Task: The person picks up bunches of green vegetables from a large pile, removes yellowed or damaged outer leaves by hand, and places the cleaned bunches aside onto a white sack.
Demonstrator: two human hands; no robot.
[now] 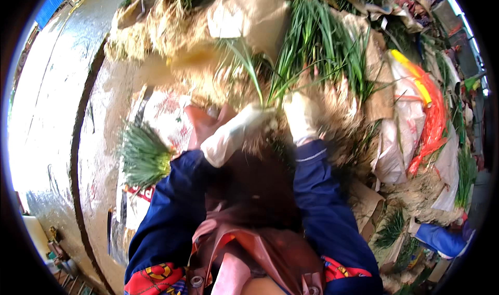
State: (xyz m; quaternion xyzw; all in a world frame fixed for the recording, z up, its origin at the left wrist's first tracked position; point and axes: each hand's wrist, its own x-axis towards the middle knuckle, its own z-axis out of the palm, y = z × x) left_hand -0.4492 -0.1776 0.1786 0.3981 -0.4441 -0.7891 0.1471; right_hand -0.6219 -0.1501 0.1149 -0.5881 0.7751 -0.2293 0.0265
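My left hand (236, 131), in a pale glove, is closed around a few spring onions (250, 68). Their green leaves rise above the fingers, and pale roots hang below the glove. Close beside it is my right hand (303, 115), also in a pale glove and blurred by motion. It is at the near edge of a big heap of spring onions (317, 40), by the white stems and stringy roots. Whether its fingers grip any stalk, I cannot tell. A brown apron (252, 196) covers my lap under both hands.
On my left lies a neat bundle of green leaves (144, 157) beside wet concrete ground (52, 133). More rooted onions (166, 29) lie at the far left. A beige sack (249, 14) stands ahead. To the right are orange netting (432, 123) and another person's blue sleeve (439, 239).
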